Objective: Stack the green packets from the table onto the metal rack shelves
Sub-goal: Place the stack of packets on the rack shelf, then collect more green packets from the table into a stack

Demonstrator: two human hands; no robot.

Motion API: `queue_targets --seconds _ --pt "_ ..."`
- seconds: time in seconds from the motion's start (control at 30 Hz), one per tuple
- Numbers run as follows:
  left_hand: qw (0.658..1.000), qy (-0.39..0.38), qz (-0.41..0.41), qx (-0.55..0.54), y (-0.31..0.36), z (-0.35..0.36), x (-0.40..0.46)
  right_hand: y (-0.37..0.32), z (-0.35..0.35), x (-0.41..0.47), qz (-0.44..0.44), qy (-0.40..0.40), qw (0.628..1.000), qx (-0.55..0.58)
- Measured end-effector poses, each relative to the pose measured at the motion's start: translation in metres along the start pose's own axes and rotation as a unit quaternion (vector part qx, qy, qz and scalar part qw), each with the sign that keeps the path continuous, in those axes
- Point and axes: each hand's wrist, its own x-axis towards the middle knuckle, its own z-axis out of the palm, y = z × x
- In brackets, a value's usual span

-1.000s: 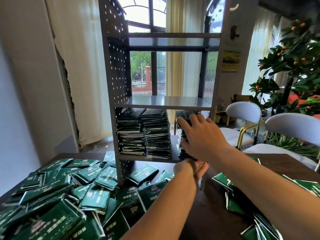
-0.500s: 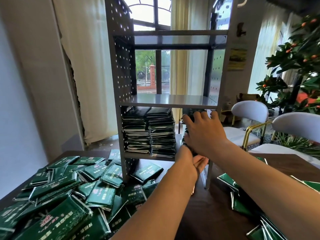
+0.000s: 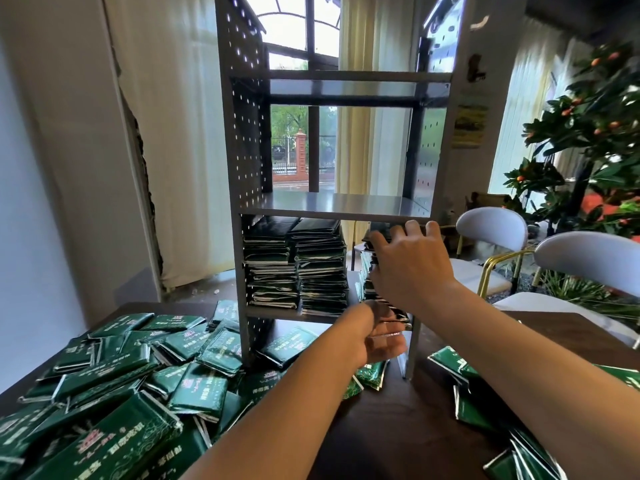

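Green packets (image 3: pixel 194 386): flat, glossy foil, likely light and slippery; best pinched across the edges. Right hand (image 3: pixel 408 268) fingers spread on the rack's (image 3: pixel 332 211) third stack; left hand (image 3: pixel 377 337) fingers loose, holding nothing visible.

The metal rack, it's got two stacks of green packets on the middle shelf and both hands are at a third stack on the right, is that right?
Not quite: the head view shows the middle shelf bare. The stacks sit on the lower shelf.
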Motion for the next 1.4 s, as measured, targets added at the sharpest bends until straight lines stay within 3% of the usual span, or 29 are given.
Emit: queue_targets --seconds 0.33,0.57,0.67,0.83,1.13,1.4 --pt "0.980 0.060 0.143 0.127 0.009 -0.021 -0.025 0.006 -0.003 -0.009 0.017 -0.003 1.000 0.015" --pt "0.938 0.103 0.233 0.234 0.016 -0.040 -0.050 0.002 -0.018 -0.015 0.026 -0.010 0.999 0.038" --pt "0.909 0.142 0.266 0.287 0.015 -0.056 -0.065 -0.009 -0.027 -0.026 0.029 0.020 0.998 0.050" --pt "0.809 0.216 0.337 0.430 0.010 -0.095 -0.104 -0.050 -0.040 -0.058 -0.016 0.033 0.986 0.161" --pt "0.736 0.294 0.284 0.539 -0.032 -0.209 -0.176 -0.156 -0.042 -0.110 -0.058 -0.128 0.933 0.331" --pt "0.663 0.320 0.102 0.669 -0.086 -0.270 -0.189 -0.232 -0.022 -0.141 -0.097 -0.176 0.913 0.355"
